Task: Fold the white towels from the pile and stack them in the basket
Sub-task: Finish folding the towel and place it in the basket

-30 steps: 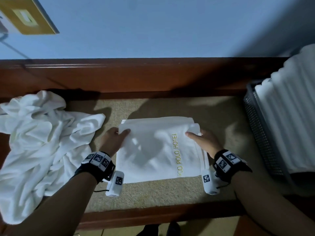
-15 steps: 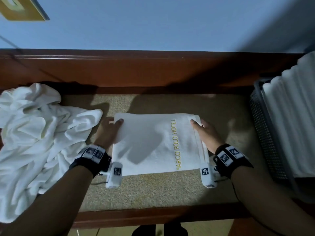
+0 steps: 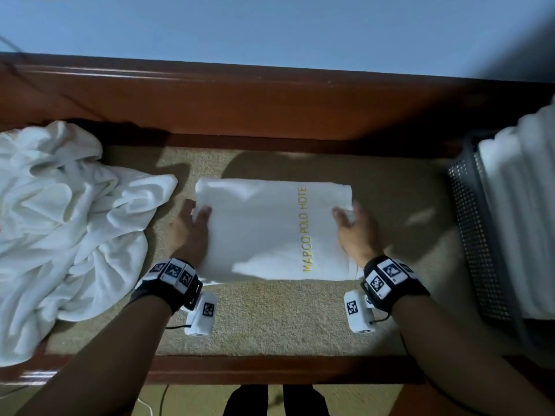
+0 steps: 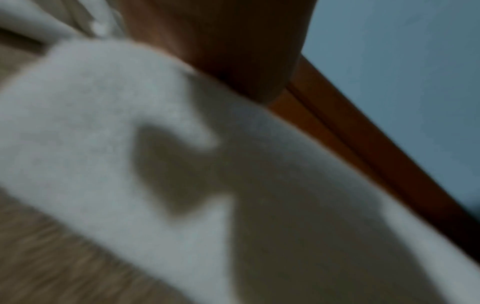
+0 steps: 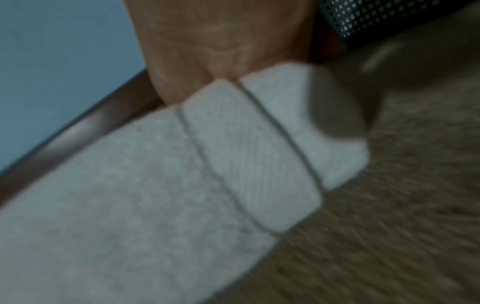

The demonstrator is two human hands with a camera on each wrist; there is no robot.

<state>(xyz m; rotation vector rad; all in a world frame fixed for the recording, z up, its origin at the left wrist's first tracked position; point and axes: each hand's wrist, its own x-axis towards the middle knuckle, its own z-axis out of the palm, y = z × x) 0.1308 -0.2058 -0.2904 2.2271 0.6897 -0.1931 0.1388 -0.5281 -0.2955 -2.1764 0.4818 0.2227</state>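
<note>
White terry towel (image 3: pixel 264 232), folded flat, rectangular.

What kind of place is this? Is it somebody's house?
Probably a hotel room. The folded towel says MARCO POLO HOTEL in gold letters, a big pile of white towels waits beside it, and a basket already holds more.

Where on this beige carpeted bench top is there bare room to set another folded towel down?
Bare beige carpet runs along the near edge, between the folded white towel with gold lettering and the wooden front rail. A second patch lies between the right hand and the grey mesh basket. The left side is crowded: the crumpled white towel pile nearly reaches the left hand.
</note>
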